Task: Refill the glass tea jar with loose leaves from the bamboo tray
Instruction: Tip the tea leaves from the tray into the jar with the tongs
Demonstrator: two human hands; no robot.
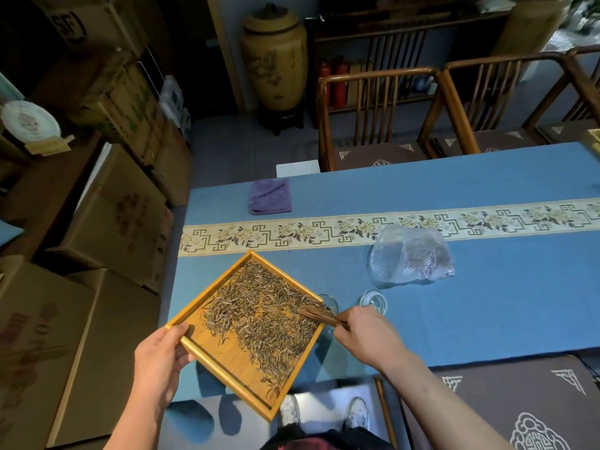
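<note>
- Over the desk's [487, 319] near edge, at 6 o'clock in view, the tray [227, 362] is held tilted, its right corner at 3 o'clock over the jar [328, 300].
- Leaves [259, 316] cover most of the tray, thickest toward that corner.
- Left hand [159, 358] grips the tray's corner at 9 o'clock, thumb on the rim.
- Right hand [367, 332] pinches a wooden scoop [319, 315], its tip among the leaves.
- A glass lid [373, 300] stands just right of the jar.
- A plastic bag [410, 258] lies at 1 o'clock; a purple cloth [270, 196] at 12.
</note>
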